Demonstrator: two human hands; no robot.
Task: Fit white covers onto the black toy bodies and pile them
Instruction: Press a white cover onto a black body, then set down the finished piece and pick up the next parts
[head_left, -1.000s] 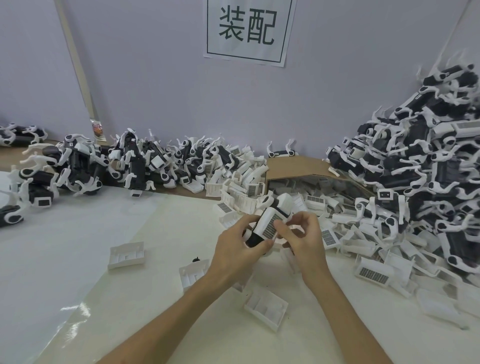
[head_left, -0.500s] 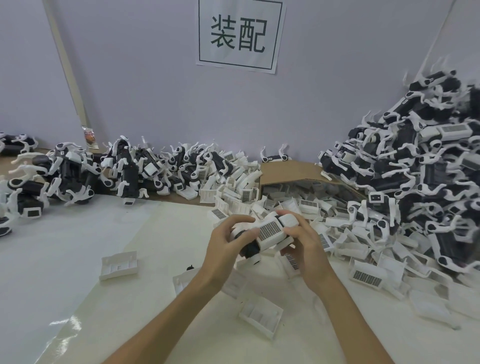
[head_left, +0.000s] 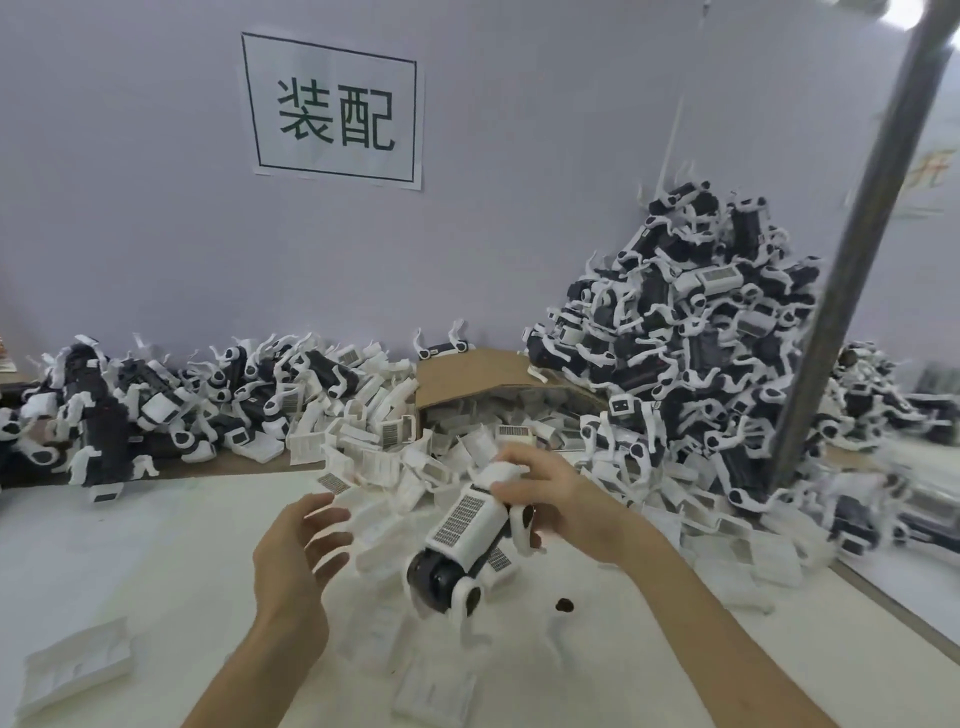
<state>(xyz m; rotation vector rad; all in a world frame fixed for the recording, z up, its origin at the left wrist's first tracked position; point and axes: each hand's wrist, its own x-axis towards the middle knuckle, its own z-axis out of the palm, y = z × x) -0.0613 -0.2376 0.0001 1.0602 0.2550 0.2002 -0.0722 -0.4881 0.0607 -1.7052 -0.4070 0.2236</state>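
Two hands had been clasped round the toy a half-second before; now only the right hand (head_left: 561, 501) held it, fingers and thumb curled round its rear end, while the left hand (head_left: 298, 551) had let go and hung just beside it, fingers spread and holding nothing. The white cover (head_left: 467, 519), grille side up, sat along the top of the black toy body (head_left: 434, 571), which hung tilted above the table (head_left: 156, 545), nose down toward the person. The view had also swung to the right. Going by that, the fitting of this piece looked finished, and the next step was likely to be putting it on a heap, though whether the cover had snapped fully home could not be told. The tall pile of toys (head_left: 691, 353) rose against the wall on the right, well apart from the hand, and a lower row of toys (head_left: 156, 405) ran along the wall on the left. Between them, loose covers (head_left: 389, 457) spilled from an open cardboard box (head_left: 467, 374) toward the hands, and one stray cover (head_left: 72, 665) lay near the left forearm. A grey pole (head_left: 852, 260) slanted in front of the tall pile's right side, and a small dark bit (head_left: 563, 604) lay on the table under the right wrist. A paper sign (head_left: 335, 111) hung on the wall.
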